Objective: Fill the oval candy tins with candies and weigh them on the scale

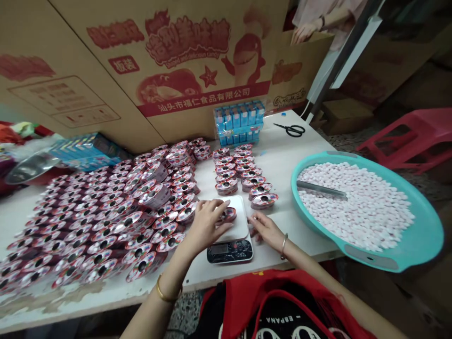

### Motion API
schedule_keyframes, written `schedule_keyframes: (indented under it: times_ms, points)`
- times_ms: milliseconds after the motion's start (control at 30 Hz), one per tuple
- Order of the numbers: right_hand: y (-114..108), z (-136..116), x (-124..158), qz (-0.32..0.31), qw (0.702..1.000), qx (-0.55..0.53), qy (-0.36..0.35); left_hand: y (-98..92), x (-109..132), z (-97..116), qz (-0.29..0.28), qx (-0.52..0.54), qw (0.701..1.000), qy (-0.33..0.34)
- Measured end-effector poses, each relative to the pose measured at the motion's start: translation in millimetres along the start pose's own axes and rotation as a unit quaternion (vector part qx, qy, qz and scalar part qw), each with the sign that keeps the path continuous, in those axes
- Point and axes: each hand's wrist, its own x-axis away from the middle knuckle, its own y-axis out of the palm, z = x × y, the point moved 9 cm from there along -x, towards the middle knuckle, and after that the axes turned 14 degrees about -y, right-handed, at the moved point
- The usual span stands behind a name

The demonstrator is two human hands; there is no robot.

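My left hand (206, 222) reaches over a small kitchen scale (233, 235) and its fingers rest on a pink round candy container (228, 214) lying on the white weighing plate. My right hand (265, 230) lies flat on the table at the scale's right edge, fingers apart, holding nothing. A large heap of the same pink containers (106, 216) spreads out to the left of the scale. Two neat rows of them (243, 176) run back from just behind it.
A teal basin (423, 235) of white-pink candies with a metal scoop (321, 189) overhangs the table's right edge. Blue boxed packs (240, 121), scissors (293, 130) and printed cardboard cartons stand at the back. Red stools sit right; another person's hand (303, 32) shows top right.
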Motion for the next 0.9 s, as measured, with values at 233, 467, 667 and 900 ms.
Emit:
schedule_keyframes:
  times_ms: [233,467,667,900]
  points:
    - [-23.9,7.5,16.2,0.057,0.996,-0.059,0.018,-43.9,-115.7,-54.3,0.07,0.007,0.997,-0.02]
    - [-33.8,24.2,12.4,0.094,0.988,-0.119,0.037,11.3,-240.3,-65.1,0.0,-0.182,0.982,0.045]
    - [-40.0,29.2,12.0,0.096,0.984,-0.129,0.078,29.4,-244.7,-84.0,-0.008,-0.175,0.984,0.043]
    - [-43.2,27.4,14.7,0.083,0.987,-0.115,0.076,-35.6,-149.8,-58.7,0.012,-0.044,0.999,0.027]
